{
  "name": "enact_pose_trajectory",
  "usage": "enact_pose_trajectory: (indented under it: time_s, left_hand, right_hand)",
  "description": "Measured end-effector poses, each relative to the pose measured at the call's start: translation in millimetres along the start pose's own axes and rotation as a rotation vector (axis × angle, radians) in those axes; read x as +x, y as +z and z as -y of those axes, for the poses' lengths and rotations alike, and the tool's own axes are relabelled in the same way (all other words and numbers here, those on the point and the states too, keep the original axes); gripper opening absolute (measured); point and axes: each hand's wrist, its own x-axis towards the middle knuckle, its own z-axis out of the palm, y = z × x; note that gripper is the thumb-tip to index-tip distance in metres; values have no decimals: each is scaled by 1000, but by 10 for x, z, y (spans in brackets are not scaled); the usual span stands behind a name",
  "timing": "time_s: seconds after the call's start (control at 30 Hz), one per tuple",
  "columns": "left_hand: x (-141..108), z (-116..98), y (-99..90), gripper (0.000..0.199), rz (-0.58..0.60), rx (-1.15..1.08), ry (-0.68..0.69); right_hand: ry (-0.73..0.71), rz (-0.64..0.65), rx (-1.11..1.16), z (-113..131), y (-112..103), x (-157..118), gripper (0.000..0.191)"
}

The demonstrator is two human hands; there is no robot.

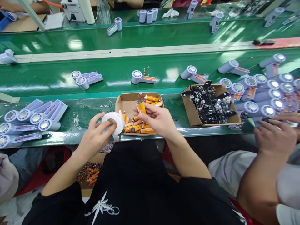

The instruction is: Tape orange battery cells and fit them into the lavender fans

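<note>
My left hand (99, 132) grips a roll of white tape (118, 122), its fingers reaching into the core. Between the thumb and fingers of my right hand (158, 118) is an orange battery cell (141, 107) with a dark end, tilted upward. Both hands are over or beside a shallow cardboard box (126, 97) at the bench's front edge. Several more orange cells (138, 128) lie loose in that box, some with white strips on them. The roll hangs at the box's left side, apart from the held cell.
Lilac fan-like housings (36, 118) stand in a group at left, with others spaced along the green belt (112, 75). Right of me is a box of black circuit parts (208, 104), then crowded housings. A co-worker's hand (275, 136) works at far right.
</note>
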Motion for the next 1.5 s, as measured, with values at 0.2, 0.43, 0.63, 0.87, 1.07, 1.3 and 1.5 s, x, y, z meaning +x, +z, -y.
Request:
enact_pose_trajectory:
  time_s: [0.2,0.43,0.63,0.87,1.07,1.3,1.5]
  left_hand:
    - [134,-133,-39,54,80,63,69]
    - [236,-215,-59,50,81,21,66]
    - [267,-389,245,50,-42,-64,-102]
    - [10,-645,251,44,-90,-248,29]
    - [-528,392,253,37,17,-84,-293]
    - [117,1387,653,39,-5,-58,-546]
    - [1174,1981,933,46,169,161,-519]
  right_hand:
    - [1,77,-316,-23,184,-211,50]
    - [68,242,-391,68,-3,-204,34]
    - [8,-276,255,-222,293,-152,64]
    - [-92,-417,145,-97,-147,-164,56]
    - [-282,-588,104,-180,-851,-227,48]
    - [-137,-491,333,-544,-435,-298,66]
    - [-96,-437,355,-541,-403,-268,67]
